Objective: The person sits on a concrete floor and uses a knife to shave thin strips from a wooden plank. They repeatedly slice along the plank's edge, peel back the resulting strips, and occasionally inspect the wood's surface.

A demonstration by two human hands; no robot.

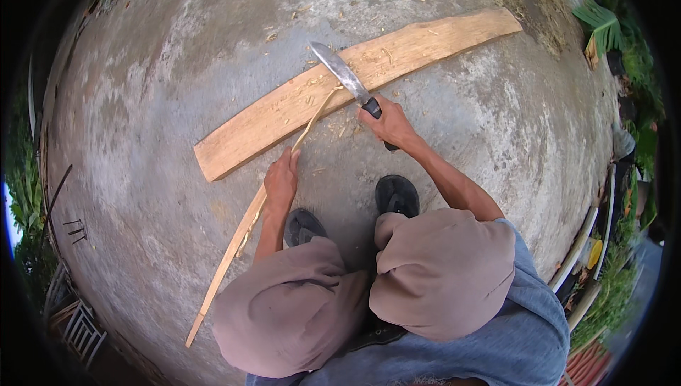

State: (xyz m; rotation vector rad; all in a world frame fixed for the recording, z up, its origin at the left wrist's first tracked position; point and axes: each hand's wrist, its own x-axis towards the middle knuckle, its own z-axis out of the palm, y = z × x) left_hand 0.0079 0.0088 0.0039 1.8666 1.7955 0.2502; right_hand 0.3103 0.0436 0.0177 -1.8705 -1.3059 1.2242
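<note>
My right hand (389,123) is wrapped round the black handle of a large knife (339,69), its broad blade slanting up and left over a wooden plank (262,118). In my left hand (281,179) is a long thin wooden strip (225,272). One end of the strip reaches up to the plank beside the blade; the other runs down and left past my knee. At the upper end the blade and strip meet or nearly meet. A narrow curled sliver hangs along the strip below my left hand.
Wood shavings (384,55) are scattered on the plank and the concrete floor (142,138) around it. My dark sandals (397,196) stand just this side of the plank. Green plants (603,26) and pale poles (578,248) line the right edge. A white slatted frame (84,333) lies at lower left.
</note>
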